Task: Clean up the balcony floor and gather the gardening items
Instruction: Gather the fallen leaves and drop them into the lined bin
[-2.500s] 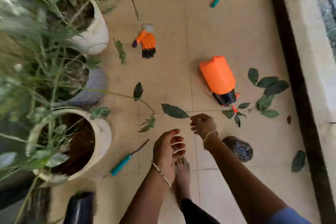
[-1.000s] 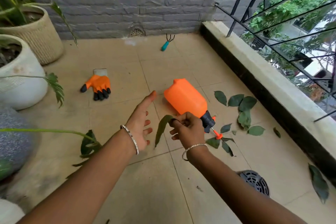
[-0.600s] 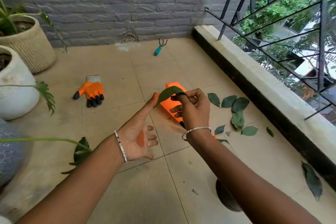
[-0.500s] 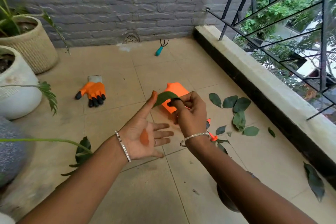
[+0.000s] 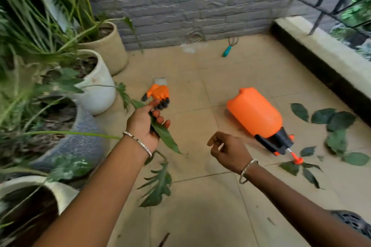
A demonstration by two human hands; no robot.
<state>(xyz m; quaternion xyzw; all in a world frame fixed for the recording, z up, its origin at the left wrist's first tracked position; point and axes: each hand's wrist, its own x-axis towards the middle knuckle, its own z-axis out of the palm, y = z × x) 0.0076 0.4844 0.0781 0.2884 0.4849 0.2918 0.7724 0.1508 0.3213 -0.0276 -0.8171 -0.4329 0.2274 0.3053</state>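
My left hand holds a long green leaf across its palm, fingers curled round it. My right hand hovers to the right of it with loosely curled fingers and nothing in it. An orange spray bottle lies on its side on the tiled floor to the right. Several fallen dark leaves lie scattered beyond its nozzle. An orange and black gardening glove lies just past my left hand. A small teal-handled hand rake lies near the brick wall.
Potted plants line the left side: a woven pot, a white pot, a grey pot and a cream pot. A raised ledge with railing bounds the right. A floor drain sits at the lower right.
The leaf passed from my right hand's pinch into my left hand, which closed round it. My right hand came away with nothing in it. The view swung left toward the pots.
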